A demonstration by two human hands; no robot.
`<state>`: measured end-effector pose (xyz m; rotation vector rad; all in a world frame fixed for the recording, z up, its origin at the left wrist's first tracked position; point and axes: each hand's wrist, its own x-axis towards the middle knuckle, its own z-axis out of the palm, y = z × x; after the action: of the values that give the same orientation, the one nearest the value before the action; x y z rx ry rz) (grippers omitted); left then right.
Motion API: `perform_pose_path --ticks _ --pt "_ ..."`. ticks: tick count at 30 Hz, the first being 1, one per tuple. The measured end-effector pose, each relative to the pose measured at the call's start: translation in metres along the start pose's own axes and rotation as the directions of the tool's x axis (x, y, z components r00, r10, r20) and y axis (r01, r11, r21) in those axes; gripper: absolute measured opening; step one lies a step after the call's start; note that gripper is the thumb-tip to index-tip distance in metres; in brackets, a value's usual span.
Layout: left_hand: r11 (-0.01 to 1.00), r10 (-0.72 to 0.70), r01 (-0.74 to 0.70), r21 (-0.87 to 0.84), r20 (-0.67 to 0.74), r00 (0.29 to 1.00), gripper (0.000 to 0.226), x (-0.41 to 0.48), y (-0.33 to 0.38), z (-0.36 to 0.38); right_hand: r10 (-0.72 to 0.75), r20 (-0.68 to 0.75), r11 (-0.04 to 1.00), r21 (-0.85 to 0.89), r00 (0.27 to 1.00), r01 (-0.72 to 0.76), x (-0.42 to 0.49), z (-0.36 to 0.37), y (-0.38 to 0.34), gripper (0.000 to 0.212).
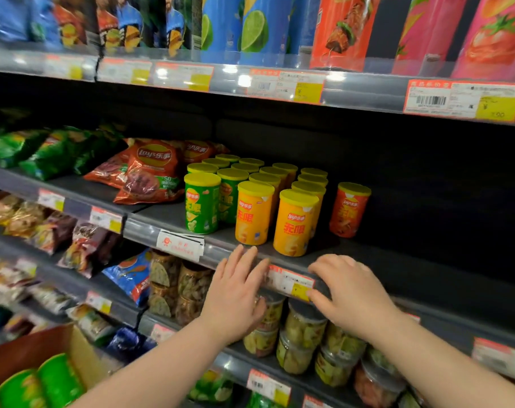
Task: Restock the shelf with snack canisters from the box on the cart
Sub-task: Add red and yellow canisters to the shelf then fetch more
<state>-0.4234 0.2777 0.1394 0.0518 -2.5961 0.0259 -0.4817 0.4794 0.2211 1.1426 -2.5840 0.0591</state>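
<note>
**Grip.** My left hand (235, 293) lies flat against the shelf rail (138, 228), fingers straight and together, holding nothing. My right hand (350, 293) is bent over the same rail: its fingers hook the top edge and its thumb presses the lower edge of a price label (291, 282), so it pinches the rail. Both hands are bare.

**Task items, shelf.** The snack canisters stand upright on the dark shelf deck (397, 260), just behind the rail. They are short paper-wrapped cylinders with round yellow lids, set in four files running back.
- Green canister (201, 207): two bodies visible.
- Orange canister (296, 222): two full bodies at the front.
- Red canister (349, 209): one, standing apart to the right.
- The rear units show lids only.

**Task items, box.** A brown cardboard box (73, 346) sits at lower left. At least two boxed green canisters (59, 378) lie inside on their sides.

**Surroundings.** Glossy red chip bags (150, 172) lie left of the canisters. Clear plastic tubs (303, 328) are stacked on the shelf below.
</note>
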Motion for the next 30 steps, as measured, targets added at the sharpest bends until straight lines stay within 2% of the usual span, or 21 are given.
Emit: perform_pose_path --ticks 3,6,8,11,13,17,20,24,30 --pt "0.999 -0.029 0.027 0.023 0.098 0.995 0.060 -0.025 -0.002 0.000 -0.103 -0.059 0.995 -0.010 0.993 0.103 -0.008 0.018 -0.021 0.029" --pt "0.996 -0.081 0.068 0.063 0.226 0.971 0.053 -0.055 -0.007 0.006 -0.189 -0.023 0.982 -0.004 0.982 0.189 -0.013 0.035 -0.038 0.031" --pt "0.991 -0.115 0.089 0.098 0.298 0.948 0.051 -0.073 -0.012 0.010 -0.214 0.018 0.977 0.010 0.977 0.214 -0.015 0.048 -0.049 0.030" --pt "0.974 -0.209 0.139 0.181 0.467 0.859 0.057 -0.098 -0.023 0.009 -0.242 0.173 0.970 0.055 0.955 0.236 -0.014 0.061 -0.069 0.029" --pt "0.960 -0.265 0.172 0.220 0.527 0.807 0.060 -0.114 -0.030 0.007 -0.273 0.257 0.962 0.065 0.927 0.265 -0.015 0.073 -0.080 0.035" --pt "0.937 -0.345 0.240 0.253 0.579 0.739 0.066 -0.147 -0.045 0.007 -0.283 0.342 0.959 0.088 0.896 0.269 -0.014 0.091 -0.102 0.039" --pt "0.919 -0.394 0.288 0.269 0.605 0.692 0.062 -0.170 -0.060 0.001 -0.310 0.404 0.950 0.098 0.861 0.297 -0.009 0.105 -0.121 0.042" --pt "0.884 -0.466 0.351 0.308 0.638 0.614 0.059 -0.207 -0.088 -0.012 -0.350 0.464 0.934 0.104 0.814 0.343 -0.001 0.119 -0.164 0.040" --pt "0.832 -0.544 0.445 0.332 0.646 0.535 0.060 -0.278 -0.143 -0.031 -0.429 0.554 0.893 0.138 0.713 0.429 0.009 0.133 -0.245 0.042"
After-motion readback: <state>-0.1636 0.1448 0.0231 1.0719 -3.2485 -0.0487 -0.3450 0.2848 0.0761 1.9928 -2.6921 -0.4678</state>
